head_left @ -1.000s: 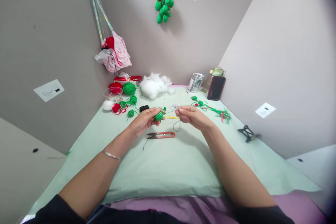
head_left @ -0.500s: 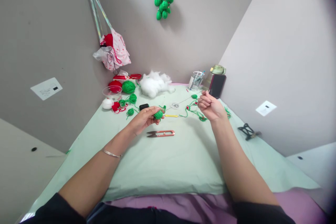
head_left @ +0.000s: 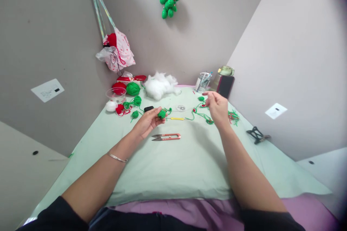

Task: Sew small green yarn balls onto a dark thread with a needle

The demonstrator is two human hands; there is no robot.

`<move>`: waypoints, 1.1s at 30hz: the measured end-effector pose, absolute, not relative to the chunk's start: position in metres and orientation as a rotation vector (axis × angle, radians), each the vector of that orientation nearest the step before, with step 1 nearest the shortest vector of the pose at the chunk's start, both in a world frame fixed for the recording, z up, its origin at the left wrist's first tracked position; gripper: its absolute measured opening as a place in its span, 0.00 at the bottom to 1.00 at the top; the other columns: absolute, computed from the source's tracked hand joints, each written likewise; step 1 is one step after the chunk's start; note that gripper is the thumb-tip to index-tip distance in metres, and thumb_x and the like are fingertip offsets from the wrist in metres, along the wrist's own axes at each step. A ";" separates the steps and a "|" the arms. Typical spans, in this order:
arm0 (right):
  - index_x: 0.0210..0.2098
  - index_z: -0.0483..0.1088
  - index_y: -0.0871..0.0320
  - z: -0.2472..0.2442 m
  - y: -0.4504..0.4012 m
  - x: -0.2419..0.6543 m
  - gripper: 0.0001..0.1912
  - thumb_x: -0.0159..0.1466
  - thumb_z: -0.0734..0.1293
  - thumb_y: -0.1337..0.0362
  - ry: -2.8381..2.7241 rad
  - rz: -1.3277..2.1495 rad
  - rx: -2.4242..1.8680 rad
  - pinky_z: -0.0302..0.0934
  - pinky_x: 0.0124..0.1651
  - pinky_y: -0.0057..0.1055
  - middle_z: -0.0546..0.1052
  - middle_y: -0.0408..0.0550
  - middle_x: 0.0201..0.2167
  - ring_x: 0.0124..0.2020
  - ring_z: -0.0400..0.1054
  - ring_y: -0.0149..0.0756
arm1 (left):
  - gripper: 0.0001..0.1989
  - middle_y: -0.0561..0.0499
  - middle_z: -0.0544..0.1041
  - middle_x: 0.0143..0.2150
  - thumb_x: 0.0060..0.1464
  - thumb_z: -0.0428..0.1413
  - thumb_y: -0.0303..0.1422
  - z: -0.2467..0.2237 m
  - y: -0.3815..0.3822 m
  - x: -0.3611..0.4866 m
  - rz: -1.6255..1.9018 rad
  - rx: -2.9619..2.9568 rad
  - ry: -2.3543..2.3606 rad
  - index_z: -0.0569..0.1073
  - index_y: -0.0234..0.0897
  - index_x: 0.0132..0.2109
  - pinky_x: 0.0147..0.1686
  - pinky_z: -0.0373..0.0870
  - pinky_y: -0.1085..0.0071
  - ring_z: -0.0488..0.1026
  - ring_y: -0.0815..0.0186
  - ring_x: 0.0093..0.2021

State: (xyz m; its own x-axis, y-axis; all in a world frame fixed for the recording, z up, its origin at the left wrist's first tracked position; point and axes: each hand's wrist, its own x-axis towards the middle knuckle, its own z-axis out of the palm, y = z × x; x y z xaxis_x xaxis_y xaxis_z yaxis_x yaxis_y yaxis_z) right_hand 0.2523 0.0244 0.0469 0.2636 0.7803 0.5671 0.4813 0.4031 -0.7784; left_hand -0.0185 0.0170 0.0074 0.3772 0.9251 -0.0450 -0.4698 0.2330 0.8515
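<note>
My left hand (head_left: 150, 122) pinches a small green crocheted piece (head_left: 162, 114) between thumb and fingers, above the cloth. My right hand (head_left: 217, 106) is raised to the right, its index finger pointing left and the other fingers curled in; what they hold is hidden. A thin thread (head_left: 177, 111) shows faintly between the two hands. Below them lie orange thread snips (head_left: 166, 136), blades to the left. A yellow-handled crochet hook (head_left: 177, 118) lies just right of my left hand. Green crocheted pieces with yarn tails (head_left: 208, 121) are beside my right hand.
White stuffing (head_left: 160, 86) sits at the back, beside a green yarn ball (head_left: 133, 88) and a plastic tub (head_left: 116, 95). At the back right stand a clear cup (head_left: 203, 82) and a phone (head_left: 225, 86). A black stand (head_left: 257, 135) lies right. A bag (head_left: 123, 48) hangs left.
The taut thread between my hands has slackened. My right hand has turned, its index finger now stretched left. My left hand has shifted slightly left and up with the green crocheted piece.
</note>
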 end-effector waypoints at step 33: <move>0.33 0.74 0.58 0.032 -0.016 0.164 0.06 0.62 0.66 0.62 -1.936 0.673 -1.212 0.43 0.27 0.28 0.57 0.36 0.16 0.20 0.48 0.26 | 0.18 0.51 0.77 0.30 0.49 0.66 0.41 -0.001 0.009 -0.003 1.163 0.873 0.748 0.70 0.32 0.31 0.39 0.74 0.71 0.74 0.71 0.31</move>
